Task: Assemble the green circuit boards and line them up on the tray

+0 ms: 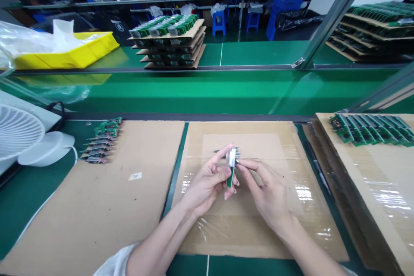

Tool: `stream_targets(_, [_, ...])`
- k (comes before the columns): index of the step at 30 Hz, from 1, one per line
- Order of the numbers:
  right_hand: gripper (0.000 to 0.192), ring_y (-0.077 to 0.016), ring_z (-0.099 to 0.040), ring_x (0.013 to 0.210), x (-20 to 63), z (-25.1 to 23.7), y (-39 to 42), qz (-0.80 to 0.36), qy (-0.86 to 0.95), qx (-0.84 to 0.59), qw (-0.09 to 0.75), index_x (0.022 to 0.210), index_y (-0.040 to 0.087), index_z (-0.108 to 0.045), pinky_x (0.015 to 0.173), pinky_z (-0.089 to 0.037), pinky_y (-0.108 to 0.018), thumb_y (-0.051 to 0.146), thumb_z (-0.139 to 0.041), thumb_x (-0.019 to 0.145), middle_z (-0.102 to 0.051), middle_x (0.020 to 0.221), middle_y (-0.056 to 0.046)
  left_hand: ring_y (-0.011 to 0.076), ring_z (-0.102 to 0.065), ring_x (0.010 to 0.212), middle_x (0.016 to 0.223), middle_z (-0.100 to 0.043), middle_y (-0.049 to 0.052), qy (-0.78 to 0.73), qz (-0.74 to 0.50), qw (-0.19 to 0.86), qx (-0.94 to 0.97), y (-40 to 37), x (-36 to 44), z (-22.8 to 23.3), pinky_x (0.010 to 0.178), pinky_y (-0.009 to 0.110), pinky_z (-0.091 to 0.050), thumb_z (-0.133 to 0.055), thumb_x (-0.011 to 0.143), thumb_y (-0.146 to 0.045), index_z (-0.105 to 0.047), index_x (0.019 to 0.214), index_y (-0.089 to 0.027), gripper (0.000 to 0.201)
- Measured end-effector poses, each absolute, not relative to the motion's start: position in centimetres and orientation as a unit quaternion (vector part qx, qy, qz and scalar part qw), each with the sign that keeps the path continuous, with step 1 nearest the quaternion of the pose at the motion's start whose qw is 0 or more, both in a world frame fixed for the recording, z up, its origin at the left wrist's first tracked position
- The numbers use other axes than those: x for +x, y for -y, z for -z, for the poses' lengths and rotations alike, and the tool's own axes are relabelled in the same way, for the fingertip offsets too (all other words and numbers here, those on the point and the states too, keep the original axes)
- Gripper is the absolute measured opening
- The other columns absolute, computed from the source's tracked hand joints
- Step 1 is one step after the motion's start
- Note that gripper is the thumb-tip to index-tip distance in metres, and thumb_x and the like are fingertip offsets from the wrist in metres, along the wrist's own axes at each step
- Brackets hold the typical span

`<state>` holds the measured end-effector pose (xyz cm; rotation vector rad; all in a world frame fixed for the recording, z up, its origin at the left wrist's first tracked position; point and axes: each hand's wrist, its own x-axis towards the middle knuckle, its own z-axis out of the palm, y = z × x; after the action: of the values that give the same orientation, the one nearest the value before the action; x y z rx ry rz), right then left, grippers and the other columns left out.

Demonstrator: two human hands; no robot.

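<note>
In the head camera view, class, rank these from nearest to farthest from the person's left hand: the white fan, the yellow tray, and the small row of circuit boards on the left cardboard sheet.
1. Small row of circuit boards, left of the left hand, on the cardboard.
2. White fan, at the far left edge.
3. Yellow tray, far back left, beyond the green belt.
</note>
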<state>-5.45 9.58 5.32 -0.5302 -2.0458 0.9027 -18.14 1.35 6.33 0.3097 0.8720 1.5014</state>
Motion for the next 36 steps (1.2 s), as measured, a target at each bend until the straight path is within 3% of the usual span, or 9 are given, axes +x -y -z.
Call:
stream_targets(5, [0.015, -0.0115, -0.066, 0.076, -5.3, -5.3, -9.3, -0.452, 0.763, -0.254, 0.385, 0.095, 0.019, -0.066, 0.071, -0.051, -0.02, 0.014, -0.056, 0.086, -0.071, 0.085, -0.001, 0.0108, -0.059, 0.047, 0.062, -0.068, 0.005, -0.396, -0.652, 0.63, 0.146, -1.4, -18.0, -6.4, 0.04, 0.015, -0.042, -0.072, 0.076, -0.024, -0.039, 0.138, -0.019, 0.07])
stream_targets(11, [0.013, -0.0103, -0.059, 0.061, -5.8, -5.8, -9.4, -0.727, 0.551, -0.279, 0.299, 0.091, 0.024, -0.071, 0.061, -0.049, -0.022, 0.026, -0.061, 0.084, -0.069, 0.071, 0.003, 0.0163, -0.064, 0.052, 0.065, -0.071, 0.007, -0.486, -0.649, 0.56, 0.169, -1.5, -17.9, -7.0, 0.038, 0.018, -0.046, -0.076, 0.07, -0.02, -0.042, 0.137, -0.017, 0.075])
stream_targets(15, [0.015, -0.0116, -0.057, 0.061, -6.1, -6.3, -9.4, -0.82, 0.452, -0.244, 0.25, 0.091, 0.022, -0.072, 0.059, -0.047, -0.024, 0.03, -0.065, 0.08, -0.068, 0.071, 0.0, 0.0168, -0.065, 0.053, 0.063, -0.071, 0.003, -0.532, -0.649, 0.508, 0.197, -1.2, -17.8, -7.4, 0.042, 0.022, -0.053, -0.077, 0.069, -0.021, -0.049, 0.132, -0.02, 0.069])
stream_targets(26, [0.018, -0.0136, -0.056, 0.062, -6.2, -6.3, -9.0, -0.864, 0.394, -0.228, 0.215, 0.092, 0.02, -0.072, 0.055, -0.046, -0.026, 0.03, -0.066, 0.079, -0.069, 0.077, -0.003, 0.0121, -0.06, 0.05, 0.056, -0.068, -0.003, -0.581, -0.629, 0.477, 0.199, -0.8, -17.3, -8.4, 0.049, 0.024, -0.057, -0.077, 0.067, -0.023, -0.057, 0.125, -0.023, 0.062])
stream_targets(32, [0.016, -0.0128, -0.055, 0.056, -6.3, -5.8, -9.0, -0.849, 0.402, -0.256, 0.227, 0.084, 0.02, -0.071, 0.052, -0.046, -0.025, 0.034, -0.07, 0.076, -0.068, 0.07, -0.002, 0.0111, -0.057, 0.05, 0.055, -0.066, -0.004, -0.582, -0.62, 0.484, 0.206, -0.8, -17.1, -8.7, 0.052, 0.024, -0.056, -0.076, 0.067, -0.025, -0.057, 0.125, -0.023, 0.061])
stream_targets(36, [0.018, -0.0149, -0.061, 0.067, -6.3, -5.5, -9.0, -0.767, 0.484, -0.315, 0.281, 0.08, 0.02, -0.071, 0.064, -0.051, -0.027, 0.036, -0.069, 0.076, -0.071, 0.075, -0.002, 0.0118, -0.06, 0.063, 0.066, -0.067, -0.004, -0.607, -0.606, 0.445, 0.255, -0.9, -17.4, -8.1, 0.065, 0.024, -0.052, -0.07, 0.074, -0.023, -0.057, 0.125, -0.027, 0.052])
